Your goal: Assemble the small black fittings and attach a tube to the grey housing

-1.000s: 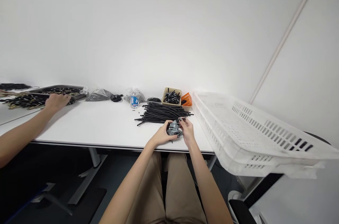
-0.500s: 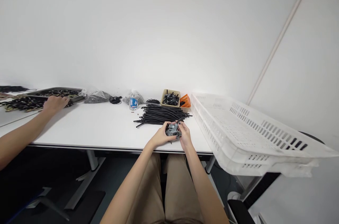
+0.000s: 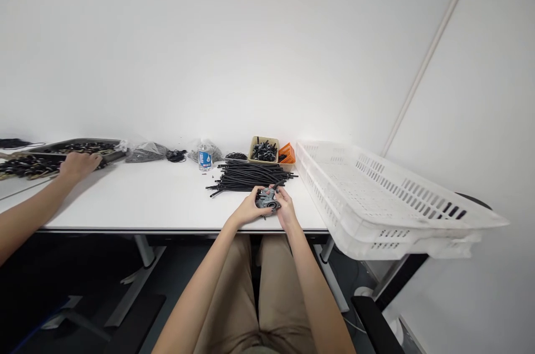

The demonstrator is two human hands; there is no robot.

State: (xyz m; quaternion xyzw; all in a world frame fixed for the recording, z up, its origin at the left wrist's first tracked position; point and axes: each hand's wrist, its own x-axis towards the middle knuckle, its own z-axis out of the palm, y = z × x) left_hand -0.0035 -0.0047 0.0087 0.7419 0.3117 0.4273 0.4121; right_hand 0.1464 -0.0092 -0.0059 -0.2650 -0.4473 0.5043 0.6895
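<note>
Both of my hands are closed round a grey metal part [image 3: 267, 201] with a round hole in it, held just above the front of the white table. My left hand [image 3: 249, 209] grips its left side, thumb along the near edge. On the right side, the fingers of my right hand [image 3: 285, 208] press against the part, near a short black piece that sticks up from it. Fingers hide much of its shape. Just beyond my hands lies a pile of black tubes [image 3: 246, 177].
Behind the tubes stand a tan bin [image 3: 263, 150] of small black parts and an orange basket [image 3: 287, 152]. A bottle [image 3: 205, 158] is left of them. A large white crate [image 3: 368, 203] stands at right. Another person's hand [image 3: 80, 165] reaches into dark parts at left.
The view has shifted slightly, so the table's things sit a little further left. My hands stay on the grey metal part with only small finger movement.
</note>
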